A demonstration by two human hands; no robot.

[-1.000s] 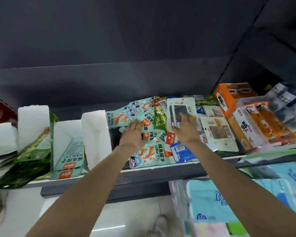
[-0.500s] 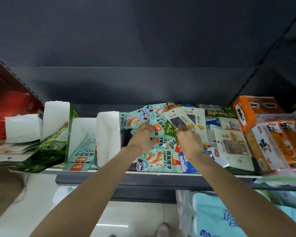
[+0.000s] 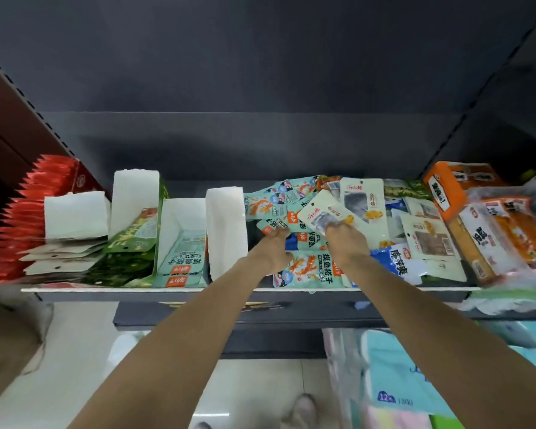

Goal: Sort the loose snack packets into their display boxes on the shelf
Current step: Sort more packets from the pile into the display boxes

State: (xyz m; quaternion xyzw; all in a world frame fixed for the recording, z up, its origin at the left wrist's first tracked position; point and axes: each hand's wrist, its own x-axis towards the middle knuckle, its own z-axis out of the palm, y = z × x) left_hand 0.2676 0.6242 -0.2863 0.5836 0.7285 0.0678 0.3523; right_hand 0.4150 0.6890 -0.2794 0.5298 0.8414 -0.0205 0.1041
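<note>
At the far left of the shelf we are seeing a row of red packets with saw-tooth edges, standing close together like a fan. Next to them a white cardboard display box is holding flat pale pouches with small round hang holes. A taller white box with a green side is holding glossy green packets. The third box is open at the front, and mint-coloured packets with orange labels are leaning inside it. A narrow white box wall is standing just beside this one.

Our left hand is lying low on the loose heap, its fingers curled down on a small mint packet; we cannot tell if it is really pinching the packet or only pressing on it. Below this hand a large mint packet with an orange drawing is lying flat at the shelf edge.

Our right hand is pinching the lower edge of a cream rectangular pouch with a clear window, which is tilted above the heap. Behind it a similar cream pouch is standing more upright. Further right, a blue and white packet and more cream pouches are lying mixed, smooth and shiny. At the far right an orange carton and clear-wrapped orange packs are crowding together.
</note>
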